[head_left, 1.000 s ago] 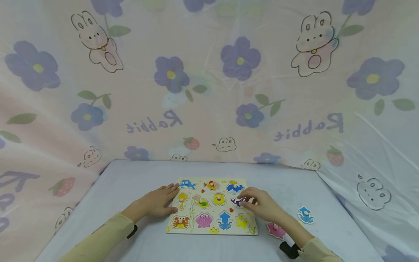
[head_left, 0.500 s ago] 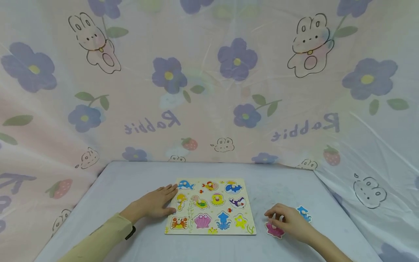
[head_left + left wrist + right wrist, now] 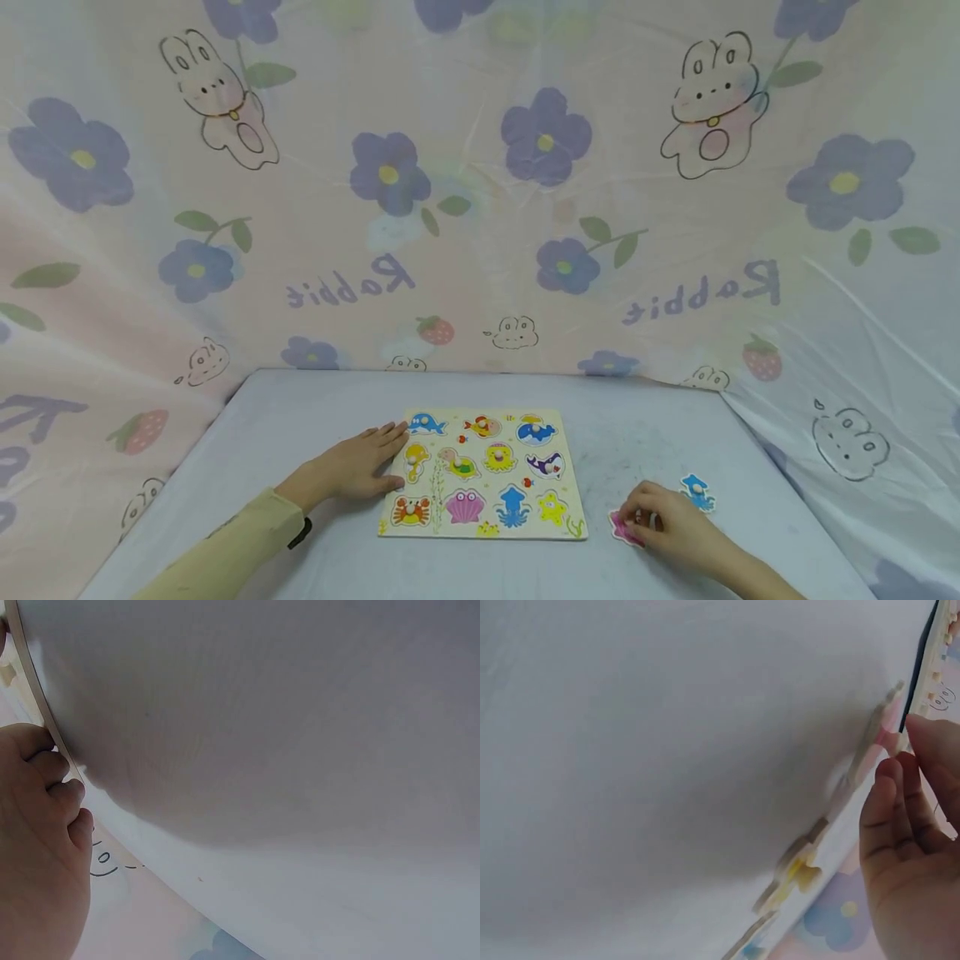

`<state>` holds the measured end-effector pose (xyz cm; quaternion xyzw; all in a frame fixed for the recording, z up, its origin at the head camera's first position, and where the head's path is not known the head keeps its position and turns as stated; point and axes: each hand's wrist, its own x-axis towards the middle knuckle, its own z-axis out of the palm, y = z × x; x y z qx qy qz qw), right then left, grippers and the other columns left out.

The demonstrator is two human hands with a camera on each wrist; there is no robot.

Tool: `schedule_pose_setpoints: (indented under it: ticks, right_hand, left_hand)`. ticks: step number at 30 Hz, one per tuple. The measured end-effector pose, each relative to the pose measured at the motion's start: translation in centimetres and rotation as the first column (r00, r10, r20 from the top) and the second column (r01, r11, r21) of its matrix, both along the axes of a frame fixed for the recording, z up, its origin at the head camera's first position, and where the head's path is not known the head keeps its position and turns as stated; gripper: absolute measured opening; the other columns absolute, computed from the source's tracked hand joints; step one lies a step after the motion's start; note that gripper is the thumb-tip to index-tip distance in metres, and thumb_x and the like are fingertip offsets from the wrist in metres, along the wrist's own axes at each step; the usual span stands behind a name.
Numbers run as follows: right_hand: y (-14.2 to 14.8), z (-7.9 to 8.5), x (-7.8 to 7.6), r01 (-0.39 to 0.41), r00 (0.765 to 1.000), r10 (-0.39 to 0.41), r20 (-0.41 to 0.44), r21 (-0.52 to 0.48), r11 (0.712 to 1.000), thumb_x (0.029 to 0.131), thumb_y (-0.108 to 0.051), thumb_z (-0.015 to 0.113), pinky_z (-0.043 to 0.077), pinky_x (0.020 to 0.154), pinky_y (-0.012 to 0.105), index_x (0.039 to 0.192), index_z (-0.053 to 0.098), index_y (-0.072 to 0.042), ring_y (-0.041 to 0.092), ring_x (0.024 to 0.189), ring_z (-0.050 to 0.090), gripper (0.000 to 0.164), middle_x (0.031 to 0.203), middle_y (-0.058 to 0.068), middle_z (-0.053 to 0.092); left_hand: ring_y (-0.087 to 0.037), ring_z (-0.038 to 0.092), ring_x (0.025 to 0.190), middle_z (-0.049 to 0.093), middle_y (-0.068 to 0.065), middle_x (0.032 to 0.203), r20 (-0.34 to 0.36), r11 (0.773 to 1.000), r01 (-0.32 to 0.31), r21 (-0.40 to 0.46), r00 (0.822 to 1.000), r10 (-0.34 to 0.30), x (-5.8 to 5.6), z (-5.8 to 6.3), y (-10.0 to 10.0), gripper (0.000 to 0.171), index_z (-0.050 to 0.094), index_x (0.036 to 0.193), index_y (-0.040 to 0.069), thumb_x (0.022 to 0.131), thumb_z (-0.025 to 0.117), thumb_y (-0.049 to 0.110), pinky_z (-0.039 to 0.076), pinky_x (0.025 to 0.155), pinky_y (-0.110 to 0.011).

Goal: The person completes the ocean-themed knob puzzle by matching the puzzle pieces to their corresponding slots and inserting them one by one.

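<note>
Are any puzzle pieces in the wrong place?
Yes. Two lie off the puzzle board on the table: a pink piece under the right hand and a blue piece beside it.

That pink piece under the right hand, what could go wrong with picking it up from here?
The pink piece lies flat on the table, so the right hand may lose its grip and drop it. The blue piece sits close by and could get knocked. The left hand only rests on the puzzle board, which might shift.
</note>
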<state>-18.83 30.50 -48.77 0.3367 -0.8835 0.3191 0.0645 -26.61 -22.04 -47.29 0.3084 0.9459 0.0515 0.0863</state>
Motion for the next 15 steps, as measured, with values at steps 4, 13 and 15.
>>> schedule_pose_setpoints:
  ticks: [4, 13, 15]
  right_hand:
    - [-0.06, -0.32, 0.17, 0.017, 0.999, -0.017, -0.028, 0.005, 1.000, 0.084, -0.001, 0.082, 0.049, 0.058, 0.020, 0.093, 0.073, -0.020, -0.002, 0.076, 0.054, 0.023, 0.092, -0.012, 0.061]
    - [-0.12, -0.32, 0.10, 0.053, 0.997, -0.054, 0.045, 0.030, 0.998, 0.086, -0.003, 0.081, 0.047, 0.057, 0.020, 0.096, 0.074, -0.018, -0.005, 0.075, 0.051, 0.019, 0.090, -0.012, 0.062]
    - [-0.11, -0.27, 0.08, 0.056, 0.996, -0.058, 0.061, 0.034, 0.998, 0.087, -0.003, 0.081, 0.047, 0.057, 0.021, 0.096, 0.074, -0.018, -0.005, 0.074, 0.051, 0.019, 0.090, -0.012, 0.063]
  left_hand:
    - [-0.039, 0.026, 0.156, 0.026, -0.015, 0.170, -0.002, 1.000, 0.003, -0.005, 1.000, -0.003, -0.15, -0.16, 0.00, 0.086, 0.033, 0.162, 0.002, 0.102, 0.053, 0.060, 0.027, 0.126, -0.053]
    - [-0.038, 0.025, 0.156, 0.026, -0.015, 0.170, -0.010, 1.000, -0.005, -0.012, 1.000, 0.005, -0.40, -0.36, -0.09, 0.087, 0.034, 0.161, 0.002, 0.101, 0.053, 0.062, 0.027, 0.126, -0.052]
    - [-0.038, 0.026, 0.156, 0.026, -0.015, 0.170, -0.011, 1.000, -0.005, -0.014, 1.000, 0.005, -0.39, -0.33, -0.10, 0.087, 0.034, 0.161, 0.002, 0.101, 0.053, 0.062, 0.027, 0.126, -0.052]
